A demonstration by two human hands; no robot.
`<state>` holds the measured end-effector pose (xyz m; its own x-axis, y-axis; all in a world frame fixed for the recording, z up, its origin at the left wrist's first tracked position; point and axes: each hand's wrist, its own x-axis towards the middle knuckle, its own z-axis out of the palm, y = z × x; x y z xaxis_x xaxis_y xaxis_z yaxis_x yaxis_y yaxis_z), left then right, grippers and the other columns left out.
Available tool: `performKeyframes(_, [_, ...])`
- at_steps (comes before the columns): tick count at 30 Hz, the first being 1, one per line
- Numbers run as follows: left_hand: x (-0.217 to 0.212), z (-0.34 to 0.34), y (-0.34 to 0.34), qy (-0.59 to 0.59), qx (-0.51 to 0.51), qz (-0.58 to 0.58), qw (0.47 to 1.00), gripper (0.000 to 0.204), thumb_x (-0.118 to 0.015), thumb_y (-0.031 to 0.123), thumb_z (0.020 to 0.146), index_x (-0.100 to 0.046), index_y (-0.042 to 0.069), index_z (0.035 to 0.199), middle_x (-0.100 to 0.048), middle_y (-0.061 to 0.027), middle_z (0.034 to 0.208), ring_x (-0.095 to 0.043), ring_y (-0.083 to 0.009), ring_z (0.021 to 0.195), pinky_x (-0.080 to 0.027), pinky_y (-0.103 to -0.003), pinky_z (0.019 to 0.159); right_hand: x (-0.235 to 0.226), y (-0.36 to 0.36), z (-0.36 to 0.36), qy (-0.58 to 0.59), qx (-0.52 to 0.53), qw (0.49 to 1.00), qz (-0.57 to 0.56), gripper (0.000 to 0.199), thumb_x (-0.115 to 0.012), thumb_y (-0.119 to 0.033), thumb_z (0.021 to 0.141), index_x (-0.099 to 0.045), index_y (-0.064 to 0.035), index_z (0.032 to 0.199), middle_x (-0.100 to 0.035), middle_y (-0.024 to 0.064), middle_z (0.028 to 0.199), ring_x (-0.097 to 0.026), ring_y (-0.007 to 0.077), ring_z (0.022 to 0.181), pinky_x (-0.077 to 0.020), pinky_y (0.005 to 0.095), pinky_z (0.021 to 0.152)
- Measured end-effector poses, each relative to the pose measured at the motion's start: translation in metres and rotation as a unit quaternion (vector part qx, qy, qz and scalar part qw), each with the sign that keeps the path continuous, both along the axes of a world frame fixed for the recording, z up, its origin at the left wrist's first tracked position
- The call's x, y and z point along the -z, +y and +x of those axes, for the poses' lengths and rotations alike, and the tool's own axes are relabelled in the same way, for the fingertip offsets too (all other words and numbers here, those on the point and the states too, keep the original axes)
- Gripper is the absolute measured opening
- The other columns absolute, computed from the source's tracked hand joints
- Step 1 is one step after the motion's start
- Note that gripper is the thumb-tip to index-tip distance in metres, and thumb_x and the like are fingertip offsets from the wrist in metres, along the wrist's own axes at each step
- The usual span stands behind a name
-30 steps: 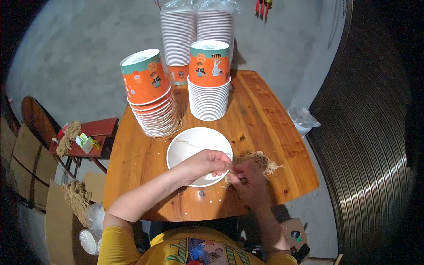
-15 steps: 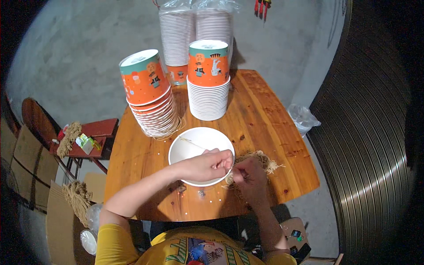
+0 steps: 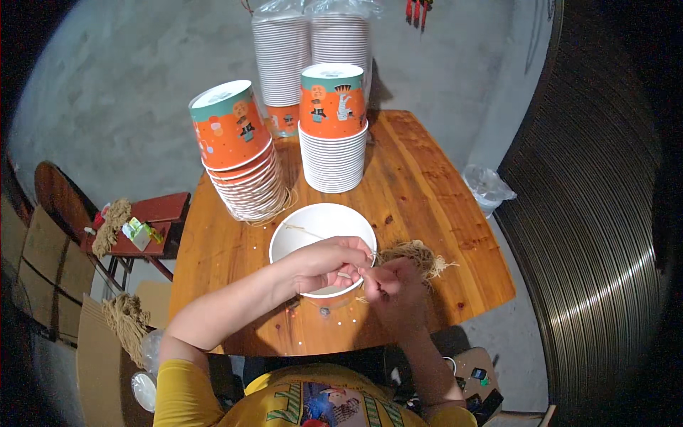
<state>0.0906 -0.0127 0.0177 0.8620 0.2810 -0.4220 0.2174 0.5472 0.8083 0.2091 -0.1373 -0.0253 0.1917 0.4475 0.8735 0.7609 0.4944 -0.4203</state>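
Observation:
A white paper bucket (image 3: pixel 327 215) stands mouth up on the wooden table in front of me. My left hand (image 3: pixel 331 262) reaches across its opening, fingers curled near the right rim. Just outside that rim, my right hand (image 3: pixel 393 290) is closed in a pinch, and the two hands' fingertips nearly meet. A thin strand of twine (image 3: pixel 302 230) lies inside the bucket and runs toward my left hand. Both hands appear to pinch the twine, though the fingers cover most of it. Beyond my right hand, a loose bundle of twine (image 3: pixel 427 260) rests on the table.
Behind the bucket rise an orange bucket stack (image 3: pixel 231 135) wound with twine and another orange stack (image 3: pixel 333 114). Tall plastic-wrapped stacks (image 3: pixel 281 57) stand at the back. On the left, a red bench (image 3: pixel 160 208) holds more twine. A ridged shutter (image 3: pixel 590 213) curves along the right.
My left hand's fingers have loosened slightly and turned at the rim. My right hand has shifted a little left, toward the left fingertips.

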Motion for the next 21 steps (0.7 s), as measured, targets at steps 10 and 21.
performKeyframes(10, [0.005, -0.002, -0.007, -0.033, -0.039, 0.039, 0.998, 0.019, -0.058, -0.002, 0.081, -0.051, 0.005, 0.098, -0.057, -0.0043, 0.086, -0.055, -0.0091, 0.072, -0.048, -0.02, 0.066, 0.0, -0.015, 0.015, 0.072, -0.051, 0.971, -0.223, 0.012, -0.065, -0.009, 0.08, -0.065, -0.007, 0.092, -0.058, 0.0068, 0.076, -0.058, 0.0179, 0.068, -0.0466, 0.0306, 0.06])
performKeyframes(21, [0.006, -0.008, -0.021, -0.048, -0.035, 0.246, 0.967, 0.021, -0.056, -0.004, 0.08, -0.046, 0.004, 0.096, -0.053, -0.0036, 0.079, -0.055, -0.012, 0.071, -0.047, -0.023, 0.065, -0.012, -0.008, 0.019, 0.138, -0.07, 0.949, -0.276, 0.016, -0.061, -0.006, 0.081, -0.06, -0.0047, 0.097, -0.056, 0.0035, 0.078, -0.054, 0.011, 0.068, -0.0456, 0.0249, 0.063])
